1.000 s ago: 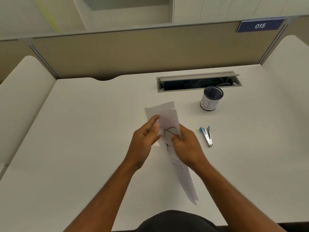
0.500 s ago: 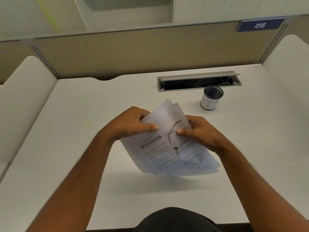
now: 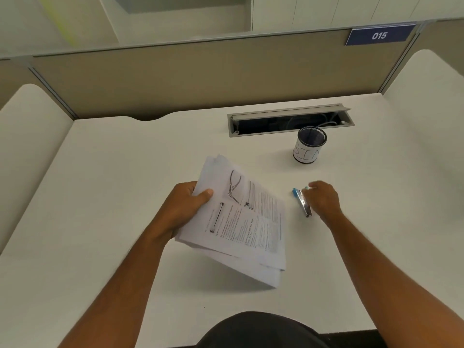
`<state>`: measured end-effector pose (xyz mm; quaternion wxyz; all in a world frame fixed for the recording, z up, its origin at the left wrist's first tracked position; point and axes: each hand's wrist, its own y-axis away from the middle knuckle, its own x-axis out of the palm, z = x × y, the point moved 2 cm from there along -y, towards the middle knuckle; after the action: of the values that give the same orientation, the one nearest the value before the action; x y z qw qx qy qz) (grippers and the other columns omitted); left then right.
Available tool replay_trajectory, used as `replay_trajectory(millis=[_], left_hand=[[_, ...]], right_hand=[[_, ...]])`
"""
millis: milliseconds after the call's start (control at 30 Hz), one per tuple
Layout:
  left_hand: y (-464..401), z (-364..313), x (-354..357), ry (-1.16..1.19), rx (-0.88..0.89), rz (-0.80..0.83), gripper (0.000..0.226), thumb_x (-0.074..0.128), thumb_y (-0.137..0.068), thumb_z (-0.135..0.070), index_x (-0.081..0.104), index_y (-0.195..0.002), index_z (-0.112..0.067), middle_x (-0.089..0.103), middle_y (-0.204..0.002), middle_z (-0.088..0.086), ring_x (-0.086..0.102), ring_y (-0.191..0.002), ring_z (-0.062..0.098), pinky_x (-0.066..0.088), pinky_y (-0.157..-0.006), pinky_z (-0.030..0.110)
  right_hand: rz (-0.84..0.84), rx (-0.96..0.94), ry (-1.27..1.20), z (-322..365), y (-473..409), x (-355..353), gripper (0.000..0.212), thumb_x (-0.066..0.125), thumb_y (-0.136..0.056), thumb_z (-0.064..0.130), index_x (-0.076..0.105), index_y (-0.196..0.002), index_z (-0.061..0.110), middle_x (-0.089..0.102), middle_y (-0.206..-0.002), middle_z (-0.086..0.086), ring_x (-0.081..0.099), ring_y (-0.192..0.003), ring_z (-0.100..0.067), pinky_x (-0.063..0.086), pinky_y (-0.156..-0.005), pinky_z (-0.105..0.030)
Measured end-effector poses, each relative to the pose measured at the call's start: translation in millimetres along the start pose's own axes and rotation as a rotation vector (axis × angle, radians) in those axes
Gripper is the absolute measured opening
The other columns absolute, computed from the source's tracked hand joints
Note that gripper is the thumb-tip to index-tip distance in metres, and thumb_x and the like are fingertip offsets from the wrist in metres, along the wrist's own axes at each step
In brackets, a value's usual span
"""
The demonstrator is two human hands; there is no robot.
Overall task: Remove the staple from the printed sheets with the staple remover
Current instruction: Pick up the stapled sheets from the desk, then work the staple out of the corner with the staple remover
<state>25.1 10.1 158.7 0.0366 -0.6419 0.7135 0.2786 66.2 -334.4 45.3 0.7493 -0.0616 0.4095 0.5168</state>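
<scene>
Under right hand [image 3: 324, 200], staple remover [image 3: 302, 202] half hidden.

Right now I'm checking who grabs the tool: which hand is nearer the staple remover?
Right. The right hand is at the staple remover, fingers on its blue end. The left hand grips the printed sheets well to its left.

A dark blue rectangular sign [image 3: 379, 35] fixed to the top edge of the beige partition at the back of the bench reads "015" in white slanted numerals. The small black mesh cup [image 3: 310, 144] standing on the bench carries a white paper wrap hand-lettered "BIN". The white printed sheets [image 3: 247, 217] show blocks of text beside line drawings, but the print is too small and blurred to read.
</scene>
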Motion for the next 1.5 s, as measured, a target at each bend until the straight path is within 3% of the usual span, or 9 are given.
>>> replay_trajectory(millis=[133,400,500,633,767,900,1100,1267,1500], left_hand=[[-0.3,13.1,10.2,0.111,-0.051,-0.117,0.014,0.062,-0.097,-0.030,0.072,-0.095,-0.021,0.078,-0.094,0.000,0.075,-0.087,0.024,0.062,-0.077,0.041],[4.8,27.7,32.4,0.397,-0.173,-0.196,0.011,0.071,-0.091,-0.019,0.074,-0.097,-0.011,0.079,-0.098,0.005,0.075,-0.092,0.029,0.061,-0.084,0.047],[4.7,31.5,36.3,0.546,-0.224,-0.235,0.006,0.072,-0.090,-0.014,0.075,-0.093,-0.010,0.080,-0.095,0.006,0.075,-0.093,0.030,0.060,-0.086,0.047],[4.7,32.9,40.9,0.747,-0.265,-0.312,0.004,0.073,-0.088,-0.010,0.075,-0.090,-0.013,0.079,-0.096,0.006,0.074,-0.090,0.029,0.059,-0.084,0.045],[10.0,29.1,53.0,0.984,-0.234,-0.450,0.012,0.074,-0.087,-0.006,0.074,-0.090,-0.017,0.079,-0.089,-0.001,0.073,-0.081,0.019,0.059,-0.071,0.035],[17.2,20.8,70.0,1.151,-0.269,-0.354,0.022,0.068,-0.087,0.003,0.072,-0.103,-0.011,0.078,-0.100,0.007,0.074,-0.091,0.023,0.060,-0.076,0.038],[24.3,20.2,77.0,1.119,-0.389,-0.168,0.035,0.066,-0.090,-0.004,0.066,-0.124,-0.009,0.074,-0.117,0.018,0.069,-0.109,0.038,0.060,-0.086,0.053],[27.8,15.1,73.8,1.138,-0.362,-0.164,0.023,0.069,-0.090,-0.007,0.070,-0.114,-0.010,0.074,-0.115,0.017,0.068,-0.108,0.034,0.057,-0.094,0.052],[33.1,12.1,73.9,1.123,-0.321,-0.250,0.022,0.070,-0.091,-0.009,0.068,-0.111,-0.002,0.074,-0.110,0.019,0.071,-0.102,0.034,0.060,-0.071,0.038]], right_hand=[[0.036,-0.050,0.209,-18.2,-4.6,24.0,0.048,0.068,-0.086,0.031,0.057,-0.121,-0.001,0.064,-0.115,-0.019,0.062,-0.104,-0.038,0.048,-0.089,-0.038],[0.004,-0.087,0.293,-19.5,-3.9,35.6,0.024,0.053,-0.086,0.005,0.053,-0.109,0.001,0.058,-0.109,-0.022,0.059,-0.096,-0.040,0.044,-0.078,-0.038],[0.041,0.017,0.073,-10.7,2.1,24.3,0.024,0.055,-0.085,0.008,0.053,-0.109,0.003,0.061,-0.103,-0.015,0.058,-0.088,-0.033,0.047,-0.075,-0.040],[0.144,0.065,-0.563,22.5,36.2,2.6,0.063,0.063,-0.090,0.004,0.038,-0.147,0.013,0.062,-0.121,-0.016,0.064,-0.090,-0.024,0.058,-0.082,-0.040],[0.403,0.028,-1.030,61.4,86.4,-7.2,0.055,0.062,-0.090,-0.002,0.045,-0.137,0.020,0.063,-0.101,-0.011,0.066,-0.088,-0.021,0.055,-0.089,-0.040],[0.555,-0.011,-1.163,83.7,126.0,0.9,0.041,0.066,-0.088,-0.002,0.057,-0.126,0.012,0.069,-0.084,-0.006,0.070,-0.086,-0.021,0.055,-0.084,-0.034],[0.440,-0.046,-0.921,86.5,154.1,16.9,0.030,0.079,-0.082,0.016,0.066,-0.108,0.008,0.070,-0.108,-0.016,0.073,-0.099,-0.029,0.057,-0.095,-0.040],[0.335,-0.123,-0.730,85.0,167.0,21.1,0.023,0.079,-0.081,0.032,0.070,-0.096,0.018,0.073,-0.092,-0.001,0.070,-0.084,-0.016,0.057,-0.071,-0.022],[0.346,-0.250,-0.625,84.1,170.6,23.1,0.025,0.079,-0.082,0.023,0.067,-0.104,0.024,0.071,-0.099,0.004,0.068,-0.088,-0.010,0.054,-0.070,-0.014]])
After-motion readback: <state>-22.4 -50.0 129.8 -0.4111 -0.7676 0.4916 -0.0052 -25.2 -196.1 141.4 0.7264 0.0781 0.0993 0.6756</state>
